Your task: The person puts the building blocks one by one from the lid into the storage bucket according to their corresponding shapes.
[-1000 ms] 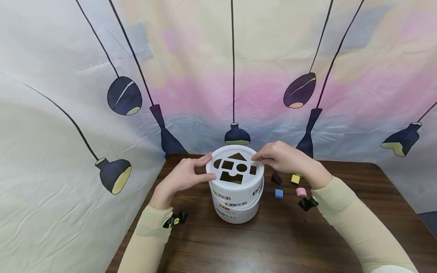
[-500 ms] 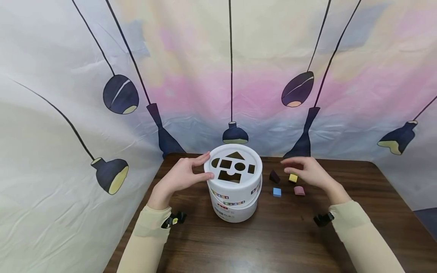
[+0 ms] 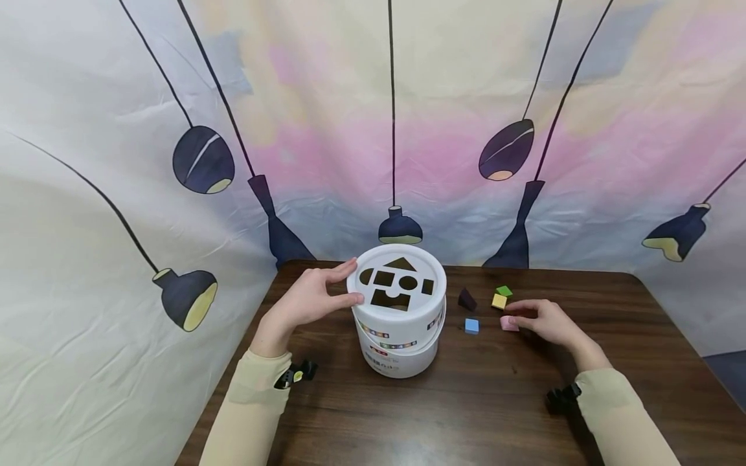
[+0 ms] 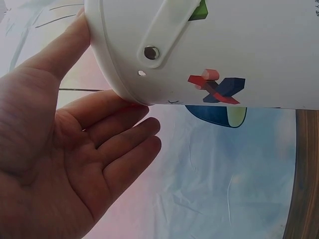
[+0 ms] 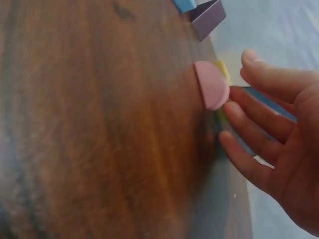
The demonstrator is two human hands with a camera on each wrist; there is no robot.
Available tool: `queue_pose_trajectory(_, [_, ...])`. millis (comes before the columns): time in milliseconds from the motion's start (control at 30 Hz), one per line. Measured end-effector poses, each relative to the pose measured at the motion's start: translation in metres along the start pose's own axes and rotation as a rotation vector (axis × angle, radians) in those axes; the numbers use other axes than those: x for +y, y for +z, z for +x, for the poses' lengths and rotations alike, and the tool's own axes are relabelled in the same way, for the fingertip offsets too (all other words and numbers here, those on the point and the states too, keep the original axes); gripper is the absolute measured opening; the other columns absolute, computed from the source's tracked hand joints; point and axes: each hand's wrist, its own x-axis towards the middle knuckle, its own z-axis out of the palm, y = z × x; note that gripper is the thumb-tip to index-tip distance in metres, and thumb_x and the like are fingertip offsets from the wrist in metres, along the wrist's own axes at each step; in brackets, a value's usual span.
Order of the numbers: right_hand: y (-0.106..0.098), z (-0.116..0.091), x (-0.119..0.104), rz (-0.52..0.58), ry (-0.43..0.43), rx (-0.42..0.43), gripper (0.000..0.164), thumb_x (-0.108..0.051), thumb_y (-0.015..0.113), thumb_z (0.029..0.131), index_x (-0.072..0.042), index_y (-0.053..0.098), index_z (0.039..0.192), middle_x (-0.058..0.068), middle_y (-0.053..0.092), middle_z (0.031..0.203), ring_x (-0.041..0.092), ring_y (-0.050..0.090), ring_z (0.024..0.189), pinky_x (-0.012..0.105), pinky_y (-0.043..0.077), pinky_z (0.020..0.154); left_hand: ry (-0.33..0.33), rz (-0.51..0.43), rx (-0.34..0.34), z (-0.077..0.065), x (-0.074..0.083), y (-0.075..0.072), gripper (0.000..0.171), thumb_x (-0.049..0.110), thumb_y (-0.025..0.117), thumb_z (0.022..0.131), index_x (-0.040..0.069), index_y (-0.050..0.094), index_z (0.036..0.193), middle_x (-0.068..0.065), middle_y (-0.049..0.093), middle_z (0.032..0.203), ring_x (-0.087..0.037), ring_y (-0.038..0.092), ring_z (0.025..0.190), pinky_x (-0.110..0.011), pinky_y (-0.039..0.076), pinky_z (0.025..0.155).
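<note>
A white bucket [image 3: 402,359] stands on the table, its lid [image 3: 364,301] cut with shaped holes. My left hand [image 3: 309,298] rests on the lid's left rim, thumb and forefinger spread along it; in the left wrist view the other fingers extend loosely beside the bucket wall. My right hand [image 3: 550,321] is at a pink half-round block [image 5: 212,85], fingertips right at its curved side and the thumb held apart from the fingers. Just behind that block lie a yellow block [image 3: 498,301] and a green block [image 3: 504,291].
Left of the pink block are a blue block [image 3: 471,326] and a dark purple wedge-shaped block [image 3: 467,299], both between it and the bucket. A cloth printed with hanging lamps [image 3: 326,162] backs the brown wooden table [image 3: 466,414].
My right hand has left the lid's right rim, moved right and come down to the pink block, its fingers spreading. The left hand has stayed on the rim.
</note>
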Motion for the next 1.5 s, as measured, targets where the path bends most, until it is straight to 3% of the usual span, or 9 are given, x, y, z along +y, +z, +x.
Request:
queue_pose_trajectory(167, [0.0069, -0.0013, 0.0059, 0.043, 0.040, -0.040, 0.047, -0.032, 0.079, 0.101, 0.000, 0.072, 0.135, 0.017, 0.073, 0.125, 0.027, 0.068, 0.106, 0.040, 0.056, 0.081, -0.002, -0.001, 0.001, 0.0004, -0.0008, 0.0002, 0.083, 0.052, 0.083, 0.093, 0.019, 0.048, 0.161, 0.001, 0.049, 0.161, -0.023, 0.041, 0.152, -0.051, 0.043, 0.118])
queue_pose_trajectory(467, [0.0114, -0.0011, 0.0079, 0.014, 0.081, -0.048, 0.046, -0.031, 0.079, 0.100, 0.001, 0.073, 0.134, 0.015, 0.073, 0.119, 0.030, 0.065, 0.106, 0.050, 0.054, 0.089, -0.006, -0.006, -0.001, 0.0001, -0.0003, 0.0013, 0.083, 0.052, 0.083, 0.093, 0.018, 0.048, 0.161, 0.002, 0.048, 0.161, -0.023, 0.041, 0.152, -0.051, 0.042, 0.118])
queue_pose_trajectory(833, [0.0090, -0.0041, 0.0096, 0.115, 0.174, -0.064, 0.046, -0.027, 0.081, 0.099, 0.001, 0.072, 0.134, 0.016, 0.070, 0.121, 0.029, 0.062, 0.106, 0.045, 0.052, 0.090, -0.010, -0.014, 0.003, -0.0006, 0.0006, 0.0018, 0.083, 0.051, 0.083, 0.093, 0.017, 0.048, 0.161, 0.002, 0.048, 0.161, -0.022, 0.040, 0.153, -0.051, 0.041, 0.119])
queue_pose_trajectory(1067, [0.0053, -0.0018, 0.0050, 0.143, 0.179, -0.108, 0.047, -0.021, 0.080, 0.099, 0.004, 0.069, 0.138, 0.017, 0.068, 0.121, 0.027, 0.059, 0.100, 0.040, 0.051, 0.085, -0.007, -0.015, 0.001, -0.0008, 0.0021, 0.0004, 0.083, 0.051, 0.083, 0.093, 0.017, 0.048, 0.161, 0.000, 0.049, 0.161, -0.023, 0.041, 0.152, -0.051, 0.041, 0.119])
queue_pose_trajectory(1300, [0.0052, 0.0022, 0.0008, 0.149, 0.207, -0.115, 0.054, -0.030, 0.080, 0.098, 0.003, 0.069, 0.138, 0.017, 0.068, 0.120, 0.026, 0.056, 0.097, 0.039, 0.048, 0.082, 0.006, -0.009, 0.006, -0.0022, 0.0023, -0.0017, 0.085, 0.051, 0.083, 0.093, 0.015, 0.047, 0.161, -0.003, 0.049, 0.161, -0.026, 0.041, 0.152, -0.053, 0.041, 0.119])
queue_pose_trajectory(1500, [0.0062, 0.0007, 0.0041, 0.101, 0.147, -0.087, 0.047, -0.027, 0.082, 0.097, 0.001, 0.072, 0.133, 0.014, 0.069, 0.117, 0.026, 0.057, 0.096, 0.040, 0.048, 0.082, 0.009, -0.015, -0.001, -0.0001, 0.0011, 0.0001, 0.084, 0.050, 0.083, 0.093, 0.016, 0.048, 0.161, -0.001, 0.049, 0.161, -0.023, 0.042, 0.151, -0.050, 0.042, 0.119])
